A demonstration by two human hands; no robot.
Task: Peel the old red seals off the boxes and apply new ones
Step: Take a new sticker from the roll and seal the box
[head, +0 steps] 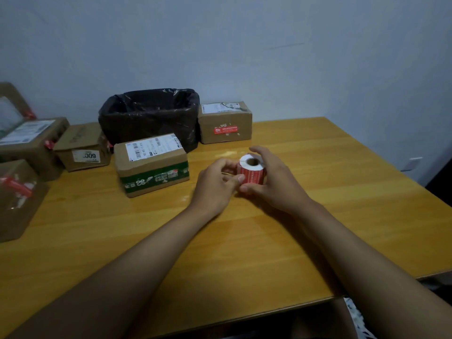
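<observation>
A roll of red seals (251, 170) with a white core stands on the wooden table (244, 241) near its middle. My right hand (271, 182) curls round the roll from the right and behind. My left hand (216, 183) is at the roll's left side, its thumb and fingertips pinching at the outer red seal. A cardboard box with green tape (151, 165) lies left of the hands, a small red mark on its front. Another box (225, 122) at the back carries a red seal (225, 130) on its front face.
A bin lined with a black bag (149, 113) stands at the back by the wall. Several more cardboard boxes (83, 146) crowd the left side, some with torn red seals (16, 187). The table's near and right edges drop off.
</observation>
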